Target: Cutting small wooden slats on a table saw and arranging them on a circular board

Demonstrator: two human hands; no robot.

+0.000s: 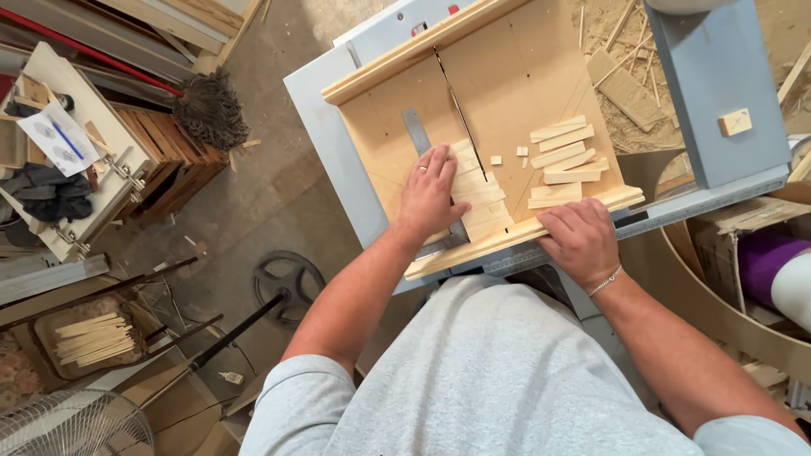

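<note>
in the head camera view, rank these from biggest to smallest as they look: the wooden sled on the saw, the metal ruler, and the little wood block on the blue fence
1. wooden sled
2. metal ruler, partly hidden under the left hand
3. little wood block

Bright, even daylight — soft shadows, sharp centre, slight wide-angle bending at the edges.

Two hands are showing, the left hand (431, 196) and the right hand (581, 241). One wooden sled (397, 127) is lying there, carrying one metal ruler (416, 131), about seven cut strips (564, 156) piled at right, and two tiny offcut blocks (508, 155).
</note>
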